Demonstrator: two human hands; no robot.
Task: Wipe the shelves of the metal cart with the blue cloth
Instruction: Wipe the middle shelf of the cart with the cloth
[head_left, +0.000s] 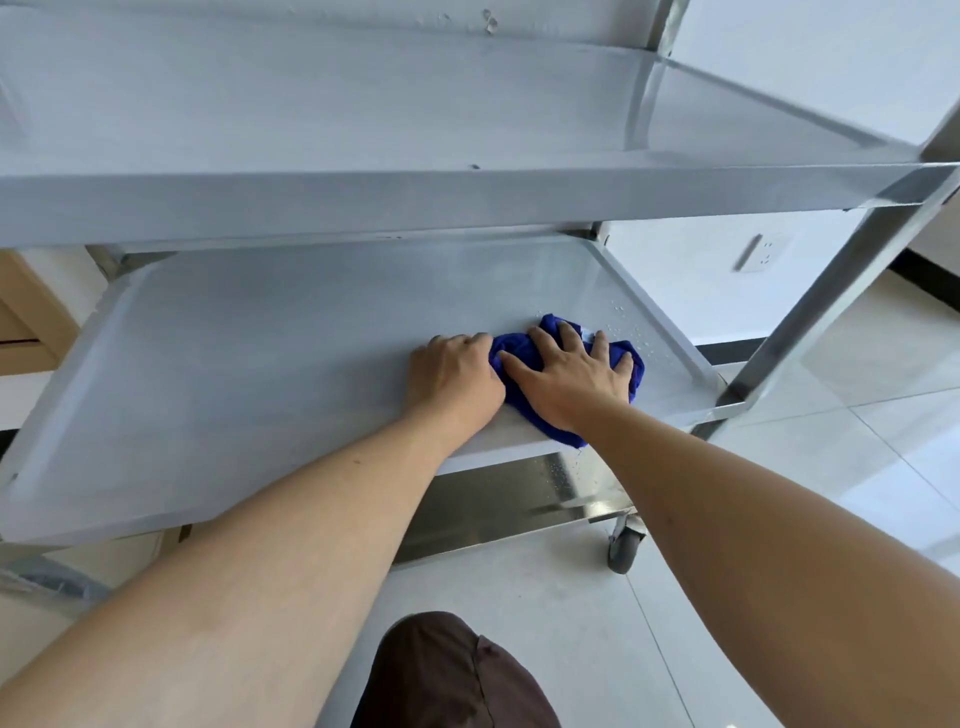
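Note:
The metal cart fills the head view, with a top shelf above and a middle shelf below it. A crumpled blue cloth lies on the right part of the middle shelf, near its front edge. My right hand lies flat on the cloth with fingers spread, pressing it down. My left hand sits just left of it, fingers curled at the cloth's left edge. Small water drops dot the shelf to the right of the cloth.
The cart's bottom shelf and a caster wheel show beneath. An upright metal post stands at the right. Behind is a white wall with a socket; pale floor tiles lie below, and my knee is at the bottom.

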